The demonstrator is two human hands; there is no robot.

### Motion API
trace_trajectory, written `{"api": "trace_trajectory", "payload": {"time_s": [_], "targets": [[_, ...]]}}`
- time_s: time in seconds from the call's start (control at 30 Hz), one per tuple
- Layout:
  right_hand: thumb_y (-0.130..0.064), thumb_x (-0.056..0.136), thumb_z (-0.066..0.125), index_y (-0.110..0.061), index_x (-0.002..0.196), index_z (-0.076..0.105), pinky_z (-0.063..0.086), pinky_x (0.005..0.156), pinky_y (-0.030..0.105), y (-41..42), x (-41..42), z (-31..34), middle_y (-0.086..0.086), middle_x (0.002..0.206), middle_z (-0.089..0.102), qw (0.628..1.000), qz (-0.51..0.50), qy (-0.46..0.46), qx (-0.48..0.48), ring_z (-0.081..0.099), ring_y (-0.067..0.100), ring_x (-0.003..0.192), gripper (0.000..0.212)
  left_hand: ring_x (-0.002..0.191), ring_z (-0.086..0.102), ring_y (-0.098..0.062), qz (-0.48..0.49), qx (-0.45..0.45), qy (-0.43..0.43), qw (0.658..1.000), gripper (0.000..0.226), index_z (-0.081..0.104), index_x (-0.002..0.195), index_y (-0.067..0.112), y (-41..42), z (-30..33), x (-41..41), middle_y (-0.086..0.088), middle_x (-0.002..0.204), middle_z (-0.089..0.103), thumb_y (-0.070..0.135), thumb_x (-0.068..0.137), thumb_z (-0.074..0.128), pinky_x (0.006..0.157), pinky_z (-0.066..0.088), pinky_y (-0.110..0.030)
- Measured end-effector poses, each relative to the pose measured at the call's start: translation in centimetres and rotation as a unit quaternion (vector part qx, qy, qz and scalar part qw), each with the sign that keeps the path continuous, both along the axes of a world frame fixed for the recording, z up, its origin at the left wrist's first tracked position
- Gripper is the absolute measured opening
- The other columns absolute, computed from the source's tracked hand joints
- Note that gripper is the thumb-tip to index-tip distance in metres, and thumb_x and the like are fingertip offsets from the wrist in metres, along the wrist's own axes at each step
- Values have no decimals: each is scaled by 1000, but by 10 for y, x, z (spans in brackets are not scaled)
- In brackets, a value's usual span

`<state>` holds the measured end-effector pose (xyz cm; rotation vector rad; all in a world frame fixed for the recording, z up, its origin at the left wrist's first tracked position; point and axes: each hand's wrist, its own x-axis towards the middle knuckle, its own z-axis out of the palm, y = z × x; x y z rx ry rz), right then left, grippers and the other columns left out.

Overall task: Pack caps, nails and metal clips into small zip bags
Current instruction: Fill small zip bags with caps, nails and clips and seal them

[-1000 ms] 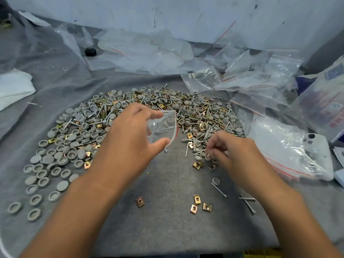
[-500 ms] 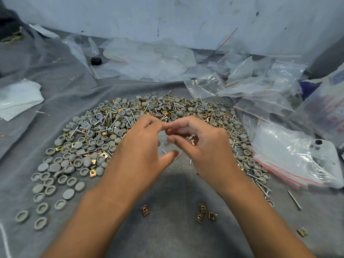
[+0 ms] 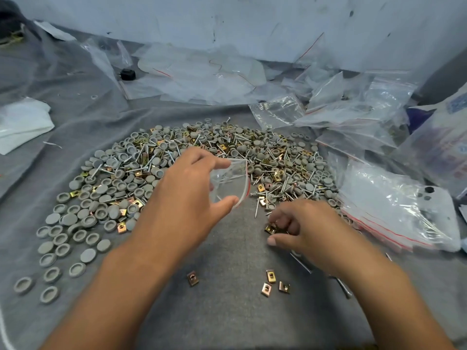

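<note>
A wide heap of grey round caps (image 3: 101, 195), silver screws (image 3: 285, 183) and brass metal clips (image 3: 271, 229) covers the grey cloth. My left hand (image 3: 187, 195) holds a small clear zip bag (image 3: 231, 181) with a red strip, its mouth spread between thumb and fingers above the heap's near edge. My right hand (image 3: 305, 226) is low on the cloth to the right of the bag, its fingers curled over a brass clip at the heap's edge. Three loose clips (image 3: 275, 284) lie nearer to me.
A stack of empty zip bags (image 3: 394, 213) lies at the right, with more crumpled plastic bags (image 3: 341, 107) behind it. A white cloth (image 3: 22, 122) sits at the far left and a small black cap (image 3: 128, 74) at the back. One clip (image 3: 192, 278) lies alone.
Half a second ago both hands met at the bag's mouth. My right hand has since dropped down and right to the clips, while my left hand keeps the bag up.
</note>
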<state>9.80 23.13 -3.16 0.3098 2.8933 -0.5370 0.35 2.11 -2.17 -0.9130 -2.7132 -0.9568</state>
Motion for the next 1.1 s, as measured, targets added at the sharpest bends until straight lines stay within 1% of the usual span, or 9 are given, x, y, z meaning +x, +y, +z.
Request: {"api": "trace_trajectory", "payload": {"time_s": [0.2, 0.37, 0.5, 0.6, 0.7, 0.83, 0.97, 1.03, 1.1], "targets": [[-43, 92, 69, -34, 107, 63, 55, 81, 36, -14, -3, -5, -15, 101, 62, 994, 14, 49, 101, 62, 13, 97, 18, 80, 50, 11, -4, 1, -2, 1000, 60, 58, 130, 37, 0, -1, 0, 23, 111, 46, 51, 74, 76, 73, 39, -14], [-36, 96, 56, -35, 107, 64, 53, 72, 30, -14, -1, -9, -15, 97, 59, 985, 28, 110, 127, 61, 12, 90, 14, 80, 50, 11, -3, -3, -4, 1000, 61, 57, 130, 38, 0, -1, 1, 24, 111, 45, 54, 73, 74, 71, 37, -11], [-27, 93, 67, -32, 94, 70, 49, 69, 17, -8, -5, -7, -17, 82, 62, 982, -12, 188, -28, 59, 3, 78, 6, 80, 49, 12, -1, -5, -1, 1000, 59, 57, 128, 38, -1, 0, 1, 25, 110, 45, 53, 73, 74, 71, 36, -10], [-24, 94, 72, -32, 94, 72, 42, 63, 9, -14, -10, 10, -18, 81, 67, 926, -22, 331, -181, 63, 4, 74, 8, 77, 49, 11, 1, -4, 1, 1000, 59, 58, 128, 37, 0, 0, 1, 24, 109, 45, 52, 73, 76, 68, 34, -9], [-22, 96, 70, -27, 99, 71, 42, 65, 8, -31, -19, 20, -17, 85, 66, 901, 21, 378, -213, 62, 4, 76, 6, 78, 50, 10, 0, -3, -2, 1000, 59, 59, 128, 37, 1, -1, 2, 24, 108, 44, 49, 74, 80, 68, 34, -9], [-23, 86, 80, -23, 100, 77, 42, 74, 4, -44, -30, 19, -17, 89, 71, 921, 42, 359, -147, 64, -2, 79, 15, 79, 51, 11, -3, 5, -4, 1000, 56, 61, 126, 35, 2, 0, 2, 25, 108, 45, 50, 74, 75, 67, 35, -10], [-23, 82, 83, -31, 89, 76, 45, 68, 5, -31, -18, 24, -24, 78, 70, 921, 37, 358, -147, 66, -3, 76, 13, 79, 49, 10, 1, 1, -5, 1000, 60, 59, 129, 35, 0, 1, 2, 24, 109, 44, 49, 74, 77, 69, 35, -11], [-35, 79, 83, -40, 82, 72, 47, 63, 9, -18, -5, 25, -27, 76, 69, 960, 32, 242, -138, 66, -2, 74, 13, 79, 49, 10, 3, 2, -6, 1000, 61, 58, 131, 36, 0, 3, 3, 25, 109, 43, 49, 75, 77, 69, 34, -9], [-48, 72, 85, -43, 85, 69, 47, 66, 11, -8, 8, 21, -36, 88, 65, 992, 59, 60, -98, 64, -6, 80, 21, 80, 49, 10, 2, 1, -6, 1000, 60, 57, 131, 36, -1, 3, 3, 25, 110, 43, 48, 76, 77, 71, 34, -10]]}}
